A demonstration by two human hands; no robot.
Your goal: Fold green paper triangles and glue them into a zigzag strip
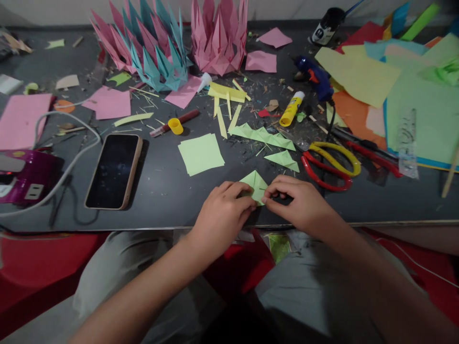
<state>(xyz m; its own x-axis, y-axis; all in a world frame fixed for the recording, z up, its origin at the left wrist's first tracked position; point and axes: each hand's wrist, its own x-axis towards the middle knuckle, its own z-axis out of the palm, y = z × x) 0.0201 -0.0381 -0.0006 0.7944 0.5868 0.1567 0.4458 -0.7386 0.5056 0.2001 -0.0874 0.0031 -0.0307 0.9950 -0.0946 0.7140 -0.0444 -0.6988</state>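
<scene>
A light green piece of paper [255, 180], creased and partly folded to a point, lies at the table's front edge between my hands. My left hand [224, 208] holds its left side, thumb and fingers closed on it. With thumb and forefinger, my right hand [299, 200] pinches its right corner. Just beyond are a small folded green triangle [283, 160] and a strip of joined green triangles [263, 136]. A stack of square green paper sheets [201, 154] lies to the left of them.
Scissors [332, 162] with red and yellow handles lie right of my hands. Farther back are a glue stick [292, 109], a blue glue gun [313, 76] and coloured paper sheets [358, 74]. A phone [114, 171] lies left. Pink and blue folded paper crowns [158, 52] stand behind.
</scene>
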